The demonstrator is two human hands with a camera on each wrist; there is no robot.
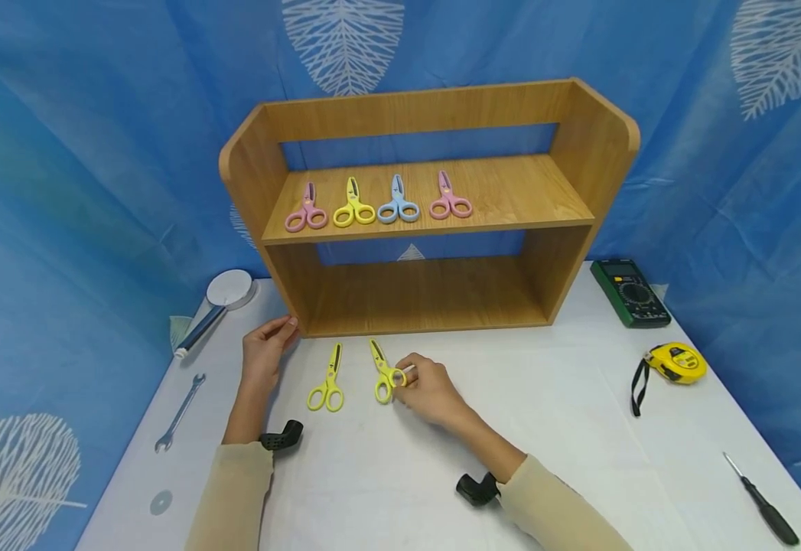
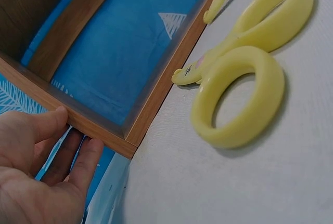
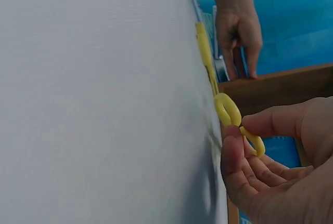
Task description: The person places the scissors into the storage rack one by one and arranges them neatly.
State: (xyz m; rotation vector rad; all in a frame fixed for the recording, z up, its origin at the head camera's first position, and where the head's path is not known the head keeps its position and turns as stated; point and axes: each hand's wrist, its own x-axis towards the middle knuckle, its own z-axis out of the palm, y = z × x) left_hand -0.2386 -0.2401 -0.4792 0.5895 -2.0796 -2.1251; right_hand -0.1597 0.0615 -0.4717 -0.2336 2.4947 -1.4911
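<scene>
My head camera looks forward and down over the whole white table (image 1: 579,428) to the wooden shelf (image 1: 428,207). My left wrist camera sits low and very close, facing the shelf's corner. My right wrist camera, equally close, skims the table; all three share the yellow scissors (image 1: 327,380)

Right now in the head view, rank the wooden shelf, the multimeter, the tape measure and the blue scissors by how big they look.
1. wooden shelf
2. multimeter
3. tape measure, strap included; close to the multimeter, so unsure
4. blue scissors, farther from the camera
</scene>
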